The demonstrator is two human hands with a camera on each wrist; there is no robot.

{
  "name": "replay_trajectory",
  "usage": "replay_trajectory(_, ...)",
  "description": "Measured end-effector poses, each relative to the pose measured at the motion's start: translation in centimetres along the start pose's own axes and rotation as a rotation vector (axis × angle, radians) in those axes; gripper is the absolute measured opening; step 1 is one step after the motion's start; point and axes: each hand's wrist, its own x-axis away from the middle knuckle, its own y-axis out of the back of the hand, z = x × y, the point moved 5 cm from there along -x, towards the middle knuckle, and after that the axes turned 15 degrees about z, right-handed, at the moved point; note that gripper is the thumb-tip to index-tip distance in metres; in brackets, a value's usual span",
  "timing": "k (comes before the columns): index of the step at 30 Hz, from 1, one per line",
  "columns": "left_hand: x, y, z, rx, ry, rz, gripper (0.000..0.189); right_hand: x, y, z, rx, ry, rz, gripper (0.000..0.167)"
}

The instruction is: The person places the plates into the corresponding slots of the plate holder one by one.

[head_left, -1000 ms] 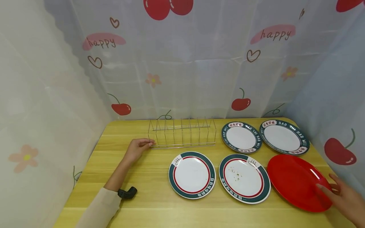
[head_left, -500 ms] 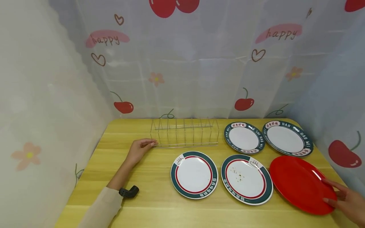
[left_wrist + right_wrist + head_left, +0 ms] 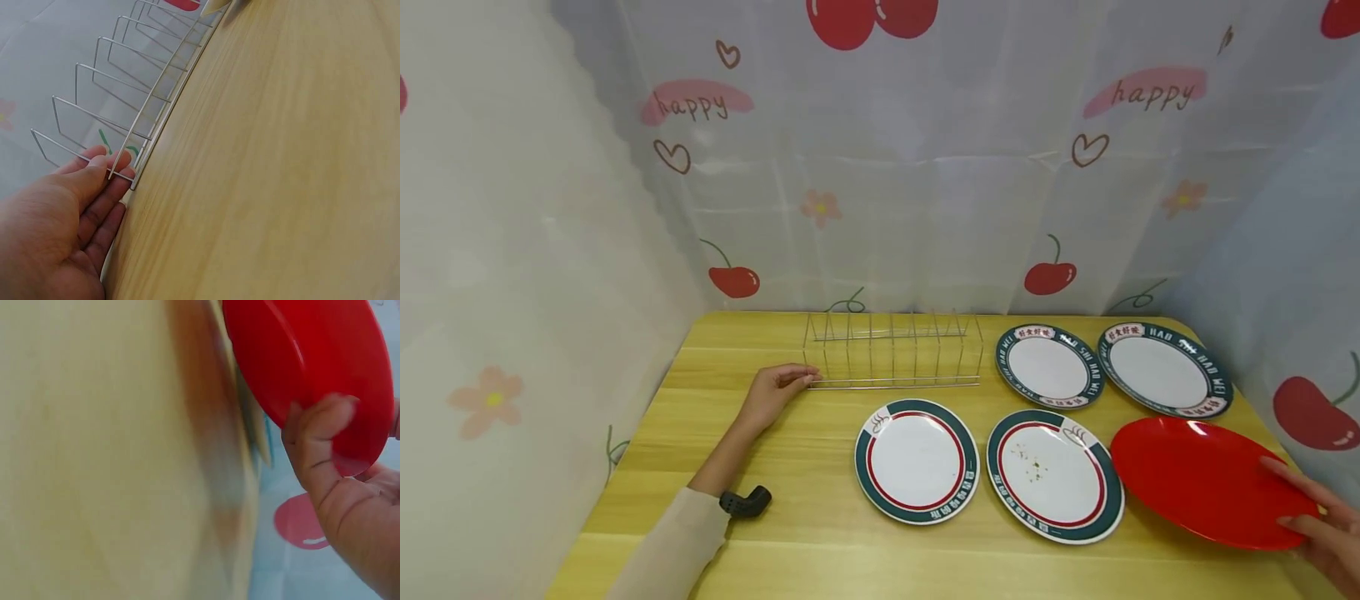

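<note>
My left hand pinches the lower left corner of a metal wire dish rack at the back of the table. In the left wrist view, thumb and fingers of the left hand close around the end wire of the rack. On the far right, my right hand grips the right end of a red oval plate. That plate's right side is raised off the table. The right wrist view has the right hand with its thumb over the red plate; some fingers are hidden behind it.
Two green-rimmed plates with red rings, one left and one with specks, lie in front. Behind are a dark-rimmed round plate and an oval one. Printed curtains surround the wooden table.
My right hand has taken hold of the red plate and lifted its right side, tilting it. The left hand stays at the rack corner. The whole head view has shifted slightly.
</note>
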Motion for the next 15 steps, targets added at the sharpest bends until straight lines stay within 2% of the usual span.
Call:
replay_trajectory(2, 0.1, 0.0, -0.3, 0.011, -0.006, 0.001, 0.023, 0.0, -0.2, 0.5, -0.014, 0.074, 0.024, 0.083)
replay_trajectory(3, 0.1, 0.0, -0.2, 0.014, -0.004, 0.002, 0.023, 0.0, -0.2, 0.7, -0.010, 0.085, 0.027, 0.084)
replay_trajectory(6, -0.2, 0.1, 0.9, 0.000, 0.014, -0.009, 0.023, 0.0, -0.6, 1.2, 0.059, 0.038, -0.006, 0.087)
replay_trajectory(9, -0.4, 0.3, 2.0, -0.012, 0.016, -0.023, 0.023, -0.1, -1.1, 2.0, 0.079, 0.063, -0.019, 0.088)
replay_trajectory(12, -0.4, 0.4, 2.5, -0.010, -0.014, -0.040, 0.022, 0.0, -1.6, 3.1, 0.035, 0.142, -0.030, 0.088)
replay_trajectory(15, -0.3, 0.5, 2.6, -0.017, -0.036, -0.053, 0.022, -0.1, -2.0, 4.1, -0.031, 0.181, -0.072, 0.088)
